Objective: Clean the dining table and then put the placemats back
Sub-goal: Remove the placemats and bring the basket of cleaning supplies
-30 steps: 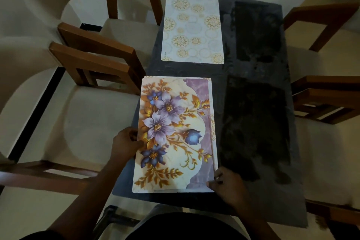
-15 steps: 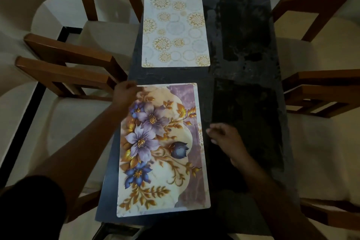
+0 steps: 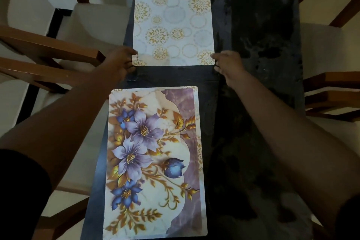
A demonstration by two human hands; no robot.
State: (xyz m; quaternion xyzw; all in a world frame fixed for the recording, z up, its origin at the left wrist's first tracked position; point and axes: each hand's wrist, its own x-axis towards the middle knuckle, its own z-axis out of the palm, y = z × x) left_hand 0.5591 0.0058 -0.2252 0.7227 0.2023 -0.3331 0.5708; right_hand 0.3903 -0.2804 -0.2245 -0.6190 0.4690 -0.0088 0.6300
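Our left hand (image 3: 120,60) sits at the seven o'clock corner of the pale circle-patterned placemat (image 3: 173,15), and our right hand (image 3: 226,64) at its five o'clock corner. The two hands are well apart, with the mat's near edge between them. Fingertips meet the mat's edges on both sides, but we cannot tell whether they pinch the corners or only touch them. One hand at each near corner is, we judge, how we would square or slide a thin, floppy sheet without buckling it.

The pale mat lies flat on the dark table (image 3: 263,103), along its nine o'clock side. At six o'clock from it, with a strip of bare tabletop between them, lies the flowered placemat (image 3: 153,161), also flat and in the same column, so it looks already set.

The table's three o'clock half is bare and streaky, probably room for more mats. Wooden chairs (image 3: 48,54) stand tucked in at nine and three o'clock.
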